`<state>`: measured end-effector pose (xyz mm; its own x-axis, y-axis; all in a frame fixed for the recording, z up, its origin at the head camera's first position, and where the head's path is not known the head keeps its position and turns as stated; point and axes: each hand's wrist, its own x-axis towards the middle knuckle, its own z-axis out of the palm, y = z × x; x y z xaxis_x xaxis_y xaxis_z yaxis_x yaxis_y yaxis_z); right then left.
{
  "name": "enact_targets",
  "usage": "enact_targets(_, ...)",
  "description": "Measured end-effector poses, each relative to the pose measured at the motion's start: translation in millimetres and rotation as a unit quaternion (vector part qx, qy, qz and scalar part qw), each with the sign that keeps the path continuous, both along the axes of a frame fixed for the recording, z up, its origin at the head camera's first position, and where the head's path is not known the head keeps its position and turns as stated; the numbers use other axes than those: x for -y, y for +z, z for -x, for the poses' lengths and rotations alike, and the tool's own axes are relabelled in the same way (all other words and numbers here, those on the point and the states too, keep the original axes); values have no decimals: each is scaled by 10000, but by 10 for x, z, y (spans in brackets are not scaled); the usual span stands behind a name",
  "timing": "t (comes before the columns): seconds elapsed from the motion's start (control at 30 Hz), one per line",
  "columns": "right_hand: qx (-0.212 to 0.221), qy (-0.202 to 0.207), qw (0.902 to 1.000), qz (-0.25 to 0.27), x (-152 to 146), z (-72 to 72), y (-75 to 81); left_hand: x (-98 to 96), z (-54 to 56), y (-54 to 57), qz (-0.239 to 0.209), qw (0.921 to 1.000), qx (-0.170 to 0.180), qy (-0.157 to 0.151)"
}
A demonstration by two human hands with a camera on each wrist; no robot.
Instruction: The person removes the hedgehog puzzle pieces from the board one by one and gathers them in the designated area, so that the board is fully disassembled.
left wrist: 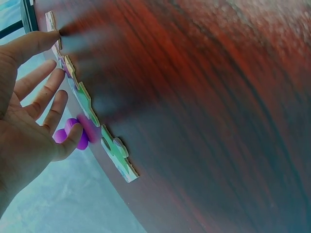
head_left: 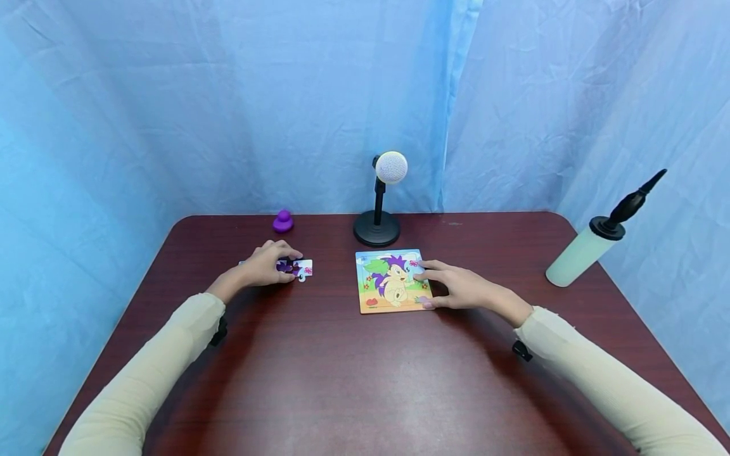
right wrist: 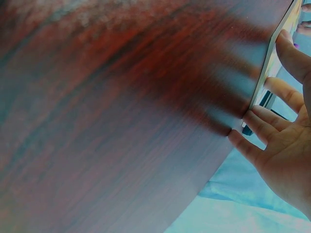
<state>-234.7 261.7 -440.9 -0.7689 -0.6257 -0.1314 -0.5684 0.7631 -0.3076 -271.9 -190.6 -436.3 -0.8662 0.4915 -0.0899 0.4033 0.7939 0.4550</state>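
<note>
Under the left hand (head_left: 263,265) lies a row of puzzle pieces (head_left: 295,268), thumb and fingers astride it; can't tell if they pinch. Just left of the right hand (head_left: 459,287): hedgehog puzzle board (head_left: 395,288), fingers spread, touching its right edge.
</note>
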Motion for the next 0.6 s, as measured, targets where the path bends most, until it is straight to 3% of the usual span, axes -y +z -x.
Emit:
enact_targets(0.33,-73,122,9998,136,-10,4,-18,-68,-34,39,-177,9996,-222,41)
enact_targets(0.6,-97,137,9997,170,-10,-7,-14,-347,-55,110,-479,9976,-435,-233)
